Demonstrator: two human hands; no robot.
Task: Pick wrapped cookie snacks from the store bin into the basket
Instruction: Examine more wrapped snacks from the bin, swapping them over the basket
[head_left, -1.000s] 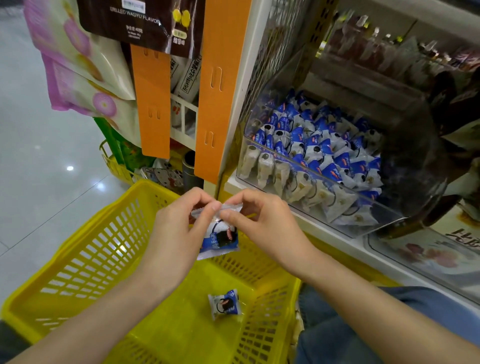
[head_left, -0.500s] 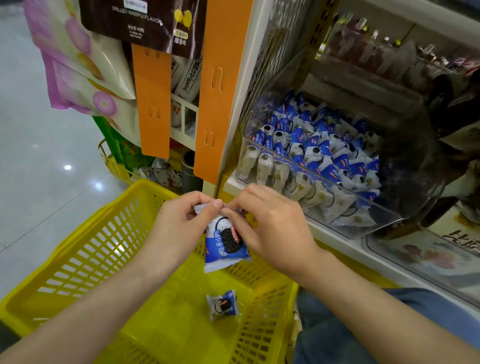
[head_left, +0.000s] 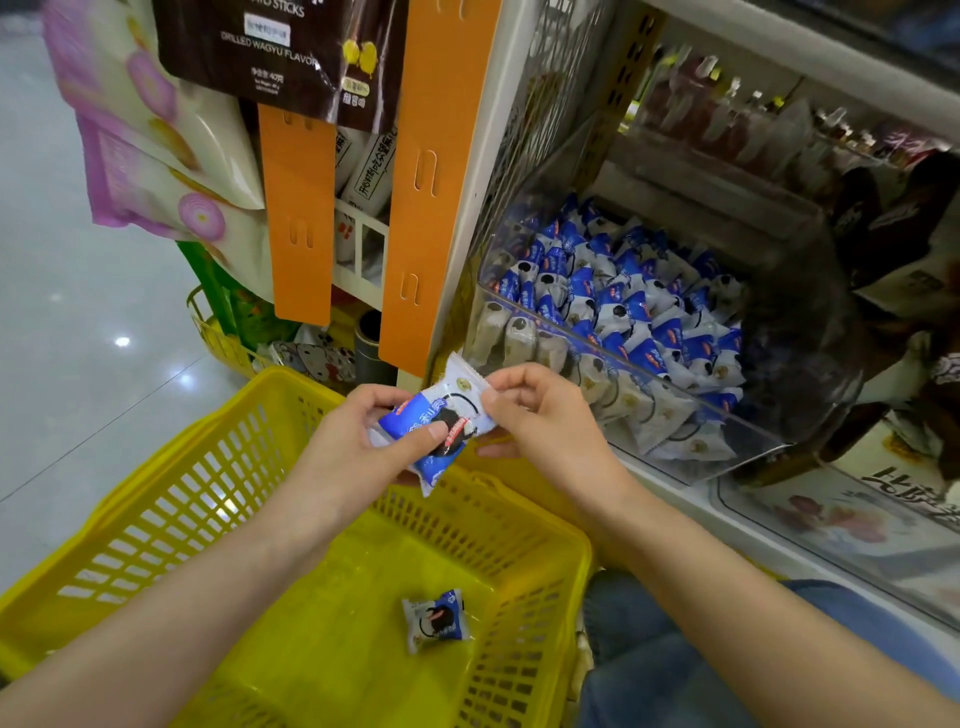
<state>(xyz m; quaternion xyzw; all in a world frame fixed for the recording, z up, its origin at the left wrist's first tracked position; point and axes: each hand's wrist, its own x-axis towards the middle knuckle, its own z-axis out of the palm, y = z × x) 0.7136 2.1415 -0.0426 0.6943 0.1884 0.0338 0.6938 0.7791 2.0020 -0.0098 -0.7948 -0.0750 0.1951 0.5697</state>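
A blue-and-white wrapped cookie snack (head_left: 441, 415) is held between both hands above the yellow basket (head_left: 156, 519). My left hand (head_left: 358, 447) grips its lower left part with the thumb across the front. My right hand (head_left: 540, 415) pinches its upper right edge. A second wrapped cookie (head_left: 435, 619) lies on the basket floor. To the right, the clear store bin (head_left: 670, 410) on the shelf holds several more blue-and-white packs.
Orange hanging strips (head_left: 436, 171) and snack bags (head_left: 156, 130) hang at the shelf end above the basket. Another yellow basket (head_left: 223, 338) stands behind on the shiny floor. My knee in blue jeans (head_left: 649, 660) is beside the basket's right side.
The pack has turned from hanging down by its top edge to lying slanted, face up. My left hand has shifted onto its lower part; my right hand moved up and right.
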